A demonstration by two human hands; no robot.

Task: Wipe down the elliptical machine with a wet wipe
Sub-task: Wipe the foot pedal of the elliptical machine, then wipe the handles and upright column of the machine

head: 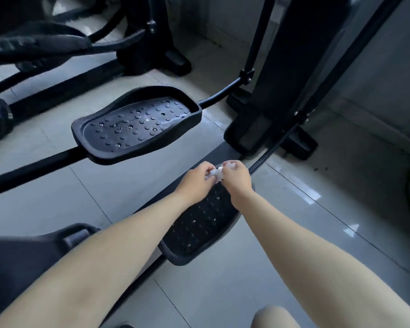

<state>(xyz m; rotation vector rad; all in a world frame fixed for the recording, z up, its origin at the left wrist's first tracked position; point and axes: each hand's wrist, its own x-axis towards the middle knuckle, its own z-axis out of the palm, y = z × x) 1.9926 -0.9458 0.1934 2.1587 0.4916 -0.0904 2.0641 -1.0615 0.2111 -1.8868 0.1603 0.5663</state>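
Note:
A black elliptical machine fills the view. Its left pedal (pixel 137 124) is raised, studded, with wet glints on its surface. The right pedal (pixel 199 228) lies lower, partly under my forearms. Both hands meet above the front end of the right pedal. My left hand (pixel 197 179) and my right hand (pixel 238 177) pinch a small crumpled white wet wipe (pixel 217 174) between them. Most of the wipe is hidden by my fingers.
The central black upright column (pixel 270 95) and its foot stand just beyond my hands. A thin black rod (pixel 277 143) slants down past my right hand. The flywheel housing (pixel 17 263) sits at lower left. Grey floor tiles (pixel 57 192) surround the frame. My knee (pixel 275 316) shows at the bottom.

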